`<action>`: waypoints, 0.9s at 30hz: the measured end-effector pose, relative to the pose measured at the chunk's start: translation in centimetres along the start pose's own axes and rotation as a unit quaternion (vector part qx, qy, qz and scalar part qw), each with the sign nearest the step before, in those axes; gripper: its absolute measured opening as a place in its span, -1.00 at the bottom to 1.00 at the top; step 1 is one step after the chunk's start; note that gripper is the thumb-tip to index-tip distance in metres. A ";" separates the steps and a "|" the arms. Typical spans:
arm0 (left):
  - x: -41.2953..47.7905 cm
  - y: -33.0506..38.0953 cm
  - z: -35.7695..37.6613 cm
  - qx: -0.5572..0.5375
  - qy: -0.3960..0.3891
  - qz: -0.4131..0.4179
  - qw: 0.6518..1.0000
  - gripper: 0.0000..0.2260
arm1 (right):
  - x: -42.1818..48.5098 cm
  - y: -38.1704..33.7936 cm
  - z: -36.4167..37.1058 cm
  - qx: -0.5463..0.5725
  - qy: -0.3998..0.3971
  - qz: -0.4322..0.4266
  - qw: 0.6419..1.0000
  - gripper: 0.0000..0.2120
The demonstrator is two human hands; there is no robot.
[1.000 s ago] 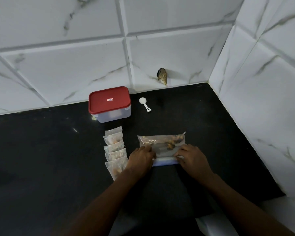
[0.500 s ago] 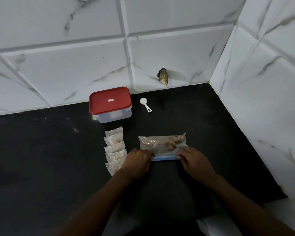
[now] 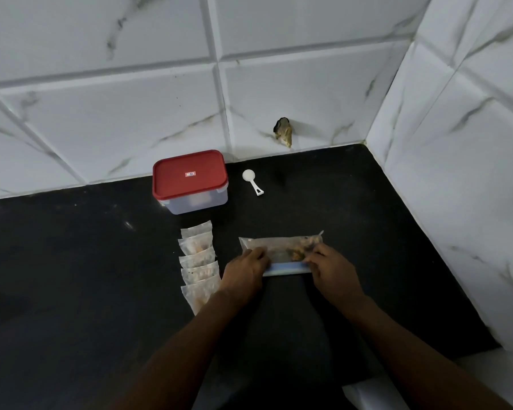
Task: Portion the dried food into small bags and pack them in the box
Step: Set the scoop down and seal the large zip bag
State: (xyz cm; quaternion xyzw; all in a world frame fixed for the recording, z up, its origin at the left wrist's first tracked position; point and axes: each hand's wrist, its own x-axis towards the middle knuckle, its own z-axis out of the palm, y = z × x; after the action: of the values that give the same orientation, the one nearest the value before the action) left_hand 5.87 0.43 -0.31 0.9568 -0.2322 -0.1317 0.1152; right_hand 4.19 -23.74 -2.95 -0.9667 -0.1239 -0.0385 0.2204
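On the black bench, the left hand and right hand both pinch a clear blue-sealed plastic bag of dried food.

From head height we look forward and down, close over our left hand and right hand, toward white marbled wall tiles beyond them.

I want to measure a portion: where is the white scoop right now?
In the head view, the white scoop lies on the black counter near the back wall, just right of the red-lidded box and beyond the large bag.
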 end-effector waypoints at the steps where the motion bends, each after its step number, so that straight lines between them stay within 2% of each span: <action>1: -0.3 0.1 0.0 -0.011 -0.005 -0.005 1.000 -0.68 | -0.2 0.1 0.1 0.002 -0.001 -0.002 1.000 -0.83; 6: -0.6 -0.3 -0.3 -0.012 -0.015 -0.002 1.000 -0.63 | -0.6 0.7 0.0 -0.055 -0.035 -0.021 0.998 -0.71; 9: 0.0 -0.3 -0.5 0.000 -0.014 -0.010 1.000 -0.64 | -0.1 0.8 -0.3 -0.096 -0.015 -0.031 0.995 -0.75; 14: 1.3 -0.1 -2.3 -0.007 0.035 -0.028 0.999 -0.67 | 1.7 0.4 -2.3 -0.056 0.017 -0.021 0.998 -0.63; 17: 2.0 0.1 -3.7 -0.044 0.066 -0.033 0.996 -0.70 | 3.3 0.2 -4.0 -0.020 0.021 -0.026 0.999 -0.80; 19: 2.5 0.1 -4.6 -0.060 0.071 -0.038 0.995 -0.72 | 4.4 0.1 -4.7 -0.006 0.015 -0.032 0.999 -0.84; 24: 2.6 0.0 -4.8 -0.066 0.000 -0.041 0.997 -0.71 | 4.9 0.7 -4.6 -0.025 -0.077 -0.019 0.996 -0.84; 27: 2.2 -0.1 -4.3 -0.094 -0.009 -0.051 0.994 -0.71 | 4.4 0.6 -4.4 -0.004 -0.074 -0.009 0.997 -0.83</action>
State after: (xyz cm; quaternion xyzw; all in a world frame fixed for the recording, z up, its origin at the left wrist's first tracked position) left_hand 9.13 0.12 3.28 0.9511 -0.1709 -0.1671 0.1957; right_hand 8.55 -25.19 1.31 -0.9666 -0.1482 0.0307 0.2067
